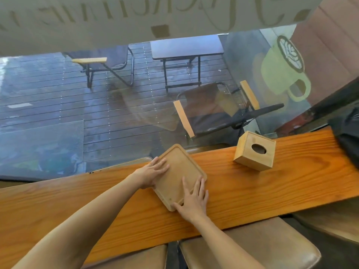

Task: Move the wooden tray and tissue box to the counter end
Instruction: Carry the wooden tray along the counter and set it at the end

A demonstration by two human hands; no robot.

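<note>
A pale wooden tray (179, 167) with a raised rim lies flat on the orange wooden counter (272, 187), turned at an angle near the window. My left hand (150, 174) grips its left edge, fingers spread over the rim onto the tray's face. My right hand (192, 200) holds its near right corner, thumb at the front edge and fingers on top. A wooden tissue box (254, 151) with an oval opening stands on the counter to the right, apart from the tray and both hands.
A window pane (116, 113) runs along the counter's far edge. A dark bag (347, 140) sits at the counter's right end. Brown padded stools (252, 247) stand below the near edge. Bare counter stretches to the left.
</note>
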